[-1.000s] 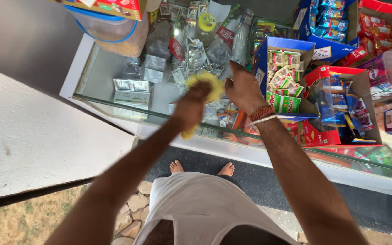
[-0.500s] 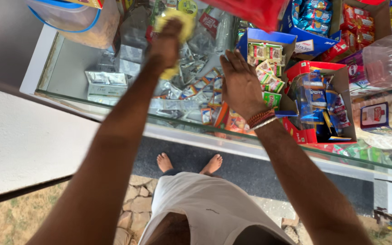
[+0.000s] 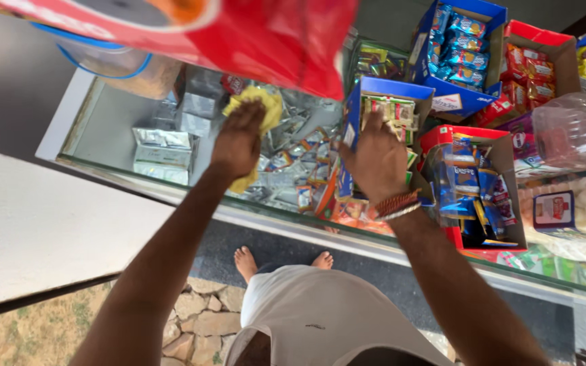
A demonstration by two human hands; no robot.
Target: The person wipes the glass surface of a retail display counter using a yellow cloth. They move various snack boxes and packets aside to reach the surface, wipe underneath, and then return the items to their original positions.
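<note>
While the left hand presses a yellow cloth onto the glass counter at centre frame, the right hand rests flat and empty.
A red bag hangs along the top edge; a blue carton of green packets sits just beside the right hand, and silver sachets lie under the glass at left.

A crumpled yellow cloth lies pressed flat on the glass counter top.

Seen from above, a person in a white garment, barefoot, arms bare with no sleeves; on the right wrist, a stack of red-brown thread bands and a thin metal bangle.
</note>
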